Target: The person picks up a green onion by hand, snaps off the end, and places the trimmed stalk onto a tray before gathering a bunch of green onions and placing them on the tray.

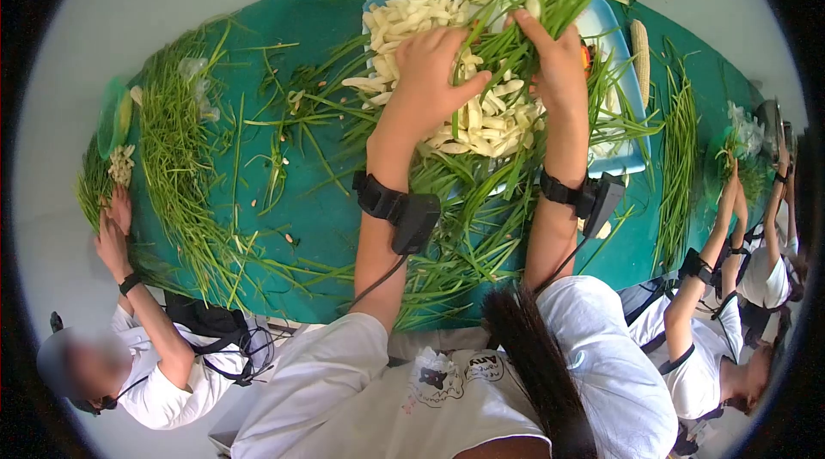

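A light blue tray (638, 128) in front of me holds a heap of pale yellow cut strips (494, 128), whose kind I cannot make out. My left hand (438, 72) rests over the strips with thumb and fingers apart, beside some loose green blades. Gripped in my right hand (559, 59) is a bunch of long green chive-like stalks (563, 8), raised over the tray's far right part. The thumb lies across them. Something orange-red partly shows behind this hand. More loose green stalks (464, 244) lie between my forearms, partly over the tray's near edge.
A green table (331, 192) carries long piles of green stalks (176, 141) at left and right. A pale corn cob (639, 59) lies by the tray's right side. Co-workers' hands (113, 231) handle greens at the left end; other people's arms (722, 210) reach in at right.
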Demonstrator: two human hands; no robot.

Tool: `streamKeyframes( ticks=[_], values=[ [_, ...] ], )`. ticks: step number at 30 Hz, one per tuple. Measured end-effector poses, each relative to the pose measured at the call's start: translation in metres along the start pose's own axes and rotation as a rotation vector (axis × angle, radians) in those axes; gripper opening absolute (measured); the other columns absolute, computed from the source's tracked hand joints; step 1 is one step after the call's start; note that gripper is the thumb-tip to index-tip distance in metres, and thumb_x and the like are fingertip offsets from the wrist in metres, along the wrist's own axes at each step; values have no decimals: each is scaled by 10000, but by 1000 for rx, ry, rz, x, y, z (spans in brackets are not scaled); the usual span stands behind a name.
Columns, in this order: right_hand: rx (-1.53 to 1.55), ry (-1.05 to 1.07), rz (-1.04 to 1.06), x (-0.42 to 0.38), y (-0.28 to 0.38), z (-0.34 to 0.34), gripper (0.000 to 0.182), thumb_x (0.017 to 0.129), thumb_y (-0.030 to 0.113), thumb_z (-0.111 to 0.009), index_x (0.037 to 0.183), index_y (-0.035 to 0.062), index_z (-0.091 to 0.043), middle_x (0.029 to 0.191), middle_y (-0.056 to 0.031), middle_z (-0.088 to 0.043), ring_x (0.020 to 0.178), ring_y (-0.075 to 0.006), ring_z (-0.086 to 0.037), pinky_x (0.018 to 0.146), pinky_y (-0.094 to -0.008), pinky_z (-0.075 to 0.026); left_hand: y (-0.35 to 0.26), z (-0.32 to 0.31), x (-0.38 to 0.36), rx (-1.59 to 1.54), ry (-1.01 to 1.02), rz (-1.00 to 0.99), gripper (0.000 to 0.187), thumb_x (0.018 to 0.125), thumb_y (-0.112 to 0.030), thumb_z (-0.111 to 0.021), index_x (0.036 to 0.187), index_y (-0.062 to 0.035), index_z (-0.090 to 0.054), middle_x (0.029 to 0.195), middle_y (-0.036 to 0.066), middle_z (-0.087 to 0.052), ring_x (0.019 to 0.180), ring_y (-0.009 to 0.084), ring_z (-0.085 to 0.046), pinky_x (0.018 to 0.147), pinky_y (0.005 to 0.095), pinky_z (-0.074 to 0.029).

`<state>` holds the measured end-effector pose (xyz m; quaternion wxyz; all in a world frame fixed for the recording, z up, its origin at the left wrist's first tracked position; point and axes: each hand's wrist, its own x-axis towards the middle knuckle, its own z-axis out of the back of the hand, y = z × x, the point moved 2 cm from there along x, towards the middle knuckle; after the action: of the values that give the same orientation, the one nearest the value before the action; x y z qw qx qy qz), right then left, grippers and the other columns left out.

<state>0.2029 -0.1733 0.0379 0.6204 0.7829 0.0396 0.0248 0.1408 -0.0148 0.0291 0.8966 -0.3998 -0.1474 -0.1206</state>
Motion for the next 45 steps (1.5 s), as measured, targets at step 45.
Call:
streamKeyframes(
  ticks=[45],
  values=[
    [233,-240,667,-23,67,15,158,850,52,-615,983,-3,-549,854,-84,-621,778,-134,-582,699,-265,-465,-3,16,6,-157,-29,10,231,864,-225,-570,987,-31,-598,959,125,-641,902,277,-604,808,334,-438]
  ],
)
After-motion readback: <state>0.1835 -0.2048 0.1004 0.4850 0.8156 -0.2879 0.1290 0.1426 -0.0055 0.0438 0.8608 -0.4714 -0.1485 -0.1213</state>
